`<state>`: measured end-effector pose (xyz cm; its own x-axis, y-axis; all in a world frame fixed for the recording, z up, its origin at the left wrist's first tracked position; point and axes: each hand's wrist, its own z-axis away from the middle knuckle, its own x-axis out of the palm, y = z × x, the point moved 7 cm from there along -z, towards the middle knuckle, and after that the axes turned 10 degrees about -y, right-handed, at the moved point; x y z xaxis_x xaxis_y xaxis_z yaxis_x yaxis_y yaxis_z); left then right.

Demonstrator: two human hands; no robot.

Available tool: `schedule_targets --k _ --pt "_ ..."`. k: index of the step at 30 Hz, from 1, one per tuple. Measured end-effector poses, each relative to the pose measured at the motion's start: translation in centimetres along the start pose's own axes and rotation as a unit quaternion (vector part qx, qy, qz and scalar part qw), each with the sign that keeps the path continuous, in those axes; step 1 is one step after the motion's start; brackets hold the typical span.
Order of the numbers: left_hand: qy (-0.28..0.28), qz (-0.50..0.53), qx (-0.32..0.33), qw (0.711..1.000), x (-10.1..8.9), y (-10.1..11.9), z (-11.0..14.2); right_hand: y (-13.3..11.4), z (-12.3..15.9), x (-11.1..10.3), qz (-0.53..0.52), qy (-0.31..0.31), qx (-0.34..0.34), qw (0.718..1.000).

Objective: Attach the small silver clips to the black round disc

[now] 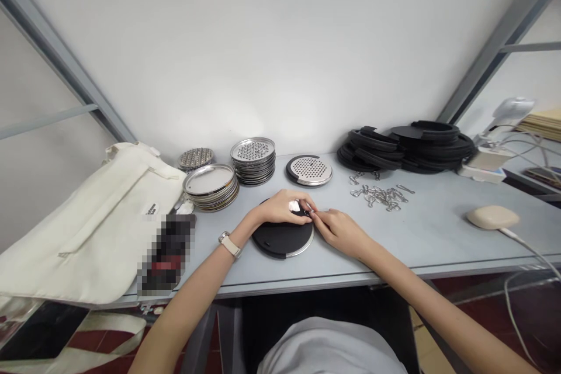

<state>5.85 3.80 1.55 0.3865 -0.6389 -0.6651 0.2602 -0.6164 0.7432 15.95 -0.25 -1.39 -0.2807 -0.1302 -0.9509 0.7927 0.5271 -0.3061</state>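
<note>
A black round disc with a metal rim [283, 238] lies on the grey table [429, 239] in front of me. My left hand [283, 207] rests curled over the disc's far edge, fingers closed on a small shiny metal piece [294, 205]. My right hand [339, 229] meets it from the right, fingertips pinched at the same spot on the disc's edge. What the right fingers hold is too small to name.
Stacks of perforated metal discs [253, 160] and rimmed plates [211, 186] stand behind, with one assembled disc [309, 170]. Loose metal clips [382, 194] lie right of centre, black rings [405, 149] at the back right. A cream bag [92, 222] sits left, a beige mouse [492, 217] right.
</note>
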Motion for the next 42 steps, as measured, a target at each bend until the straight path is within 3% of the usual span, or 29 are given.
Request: schedule_targets --k 42 --pt "-0.012 0.055 -0.007 0.998 -0.03 0.01 0.1 -0.4 0.19 -0.19 0.023 0.005 -0.012 1.0"
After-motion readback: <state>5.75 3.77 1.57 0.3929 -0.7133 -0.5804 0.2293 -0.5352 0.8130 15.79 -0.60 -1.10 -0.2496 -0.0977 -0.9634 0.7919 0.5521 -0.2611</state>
